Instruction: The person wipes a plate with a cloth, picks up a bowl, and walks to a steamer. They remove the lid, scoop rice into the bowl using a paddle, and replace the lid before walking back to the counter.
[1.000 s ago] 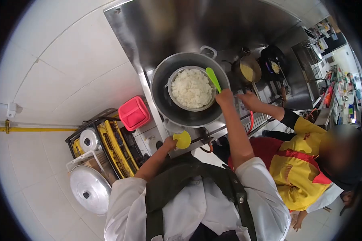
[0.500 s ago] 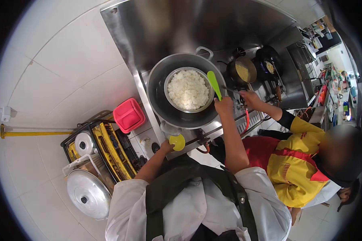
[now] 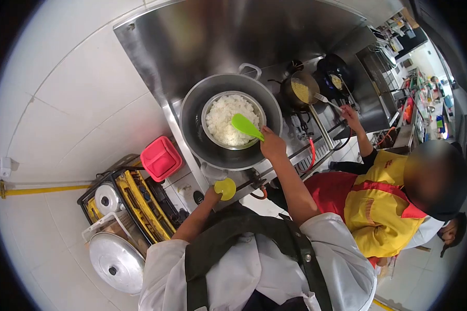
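Observation:
My right hand (image 3: 273, 145) is closed round the handle of a green rice paddle (image 3: 246, 126). The paddle's blade lies over the right side of a heap of white rice (image 3: 229, 115). That rice fills a round metal pot (image 3: 208, 132), which sits inside a wide grey pan (image 3: 192, 140). Lower left of the pan, my left hand (image 3: 211, 198) grips a small yellow bowl (image 3: 225, 189) by its edge. A clear plastic bag or container (image 3: 213, 172), hard to make out, is between the bowl and the pan.
A co-worker's hand (image 3: 351, 117) on the right holds a fork (image 3: 328, 100) near a frying pan (image 3: 302, 92) on the stove. A red bin (image 3: 161, 158) stands at left, beside a yellow-and-black rack (image 3: 142, 199) and a large pot lid (image 3: 116, 263).
My right hand has brought the green paddle left and down, from the pan's rim to over the rice. The co-worker's hand has moved right, showing the fork. The view has shifted slightly.

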`<action>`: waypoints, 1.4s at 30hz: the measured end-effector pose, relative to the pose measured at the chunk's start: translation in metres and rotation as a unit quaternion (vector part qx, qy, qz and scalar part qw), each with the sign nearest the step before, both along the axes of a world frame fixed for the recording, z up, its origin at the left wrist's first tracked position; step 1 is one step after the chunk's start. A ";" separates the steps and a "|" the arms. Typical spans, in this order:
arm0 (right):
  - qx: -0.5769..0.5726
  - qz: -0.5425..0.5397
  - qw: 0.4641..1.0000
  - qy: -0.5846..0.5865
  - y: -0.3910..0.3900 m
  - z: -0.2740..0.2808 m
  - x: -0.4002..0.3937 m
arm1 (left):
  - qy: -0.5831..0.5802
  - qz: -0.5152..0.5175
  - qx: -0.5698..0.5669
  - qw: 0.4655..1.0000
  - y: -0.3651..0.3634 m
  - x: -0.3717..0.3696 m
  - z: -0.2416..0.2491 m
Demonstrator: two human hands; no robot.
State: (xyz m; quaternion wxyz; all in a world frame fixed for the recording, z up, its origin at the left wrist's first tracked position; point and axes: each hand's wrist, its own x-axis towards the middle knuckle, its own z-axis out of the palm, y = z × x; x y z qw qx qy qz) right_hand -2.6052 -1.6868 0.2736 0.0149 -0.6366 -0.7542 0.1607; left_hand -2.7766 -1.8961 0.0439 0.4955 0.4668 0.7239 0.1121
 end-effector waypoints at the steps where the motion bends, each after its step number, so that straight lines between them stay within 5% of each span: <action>1: 0.016 -0.007 1.000 0.011 -0.002 0.002 0.000 | -0.005 0.001 0.009 1.000 -0.001 -0.001 -0.002; 8: 0.125 -0.034 0.989 0.077 -0.015 0.025 0.014 | 0.036 -0.016 0.082 0.996 -0.008 -0.007 0.004; 14: 0.058 -0.071 0.993 0.069 -0.017 0.039 0.016 | -0.036 0.056 0.035 0.997 -0.027 -0.029 -0.019; 20: 0.008 0.014 1.000 0.006 0.001 -0.010 0.008 | -0.010 0.071 0.031 0.997 -0.031 -0.039 -0.039; 23: -0.022 -0.011 1.000 0.012 0.001 -0.011 0.009 | -0.057 0.154 0.080 0.983 -0.040 -0.048 -0.070; 29: 0.008 0.032 0.999 0.032 0.003 -0.006 0.017 | -0.056 0.266 0.043 0.962 -0.063 -0.082 -0.010; 32: 0.047 0.007 0.994 0.097 0.002 -0.013 0.041 | -0.131 0.349 -0.112 0.921 -0.085 -0.103 -0.007; 33: 0.077 0.010 0.989 0.130 -0.001 -0.017 0.054 | -0.039 0.123 -0.097 0.987 -0.105 -0.110 -0.039; 34: 0.035 -0.037 0.985 0.165 -0.006 -0.021 0.072 | 0.076 -0.085 -0.038 0.993 -0.126 -0.117 -0.078; 35: -0.006 -0.087 0.976 0.200 -0.011 -0.031 0.093 | 0.156 -0.178 -0.053 0.970 -0.140 -0.120 -0.069; 38: -0.069 -0.195 0.938 0.280 -0.034 -0.049 0.115 | -0.014 0.164 -0.302 0.939 -0.207 -0.109 -0.050; 42: 0.074 -0.087 0.957 0.267 -0.046 -0.078 0.160 | 0.055 0.109 -0.345 0.931 -0.287 -0.095 -0.092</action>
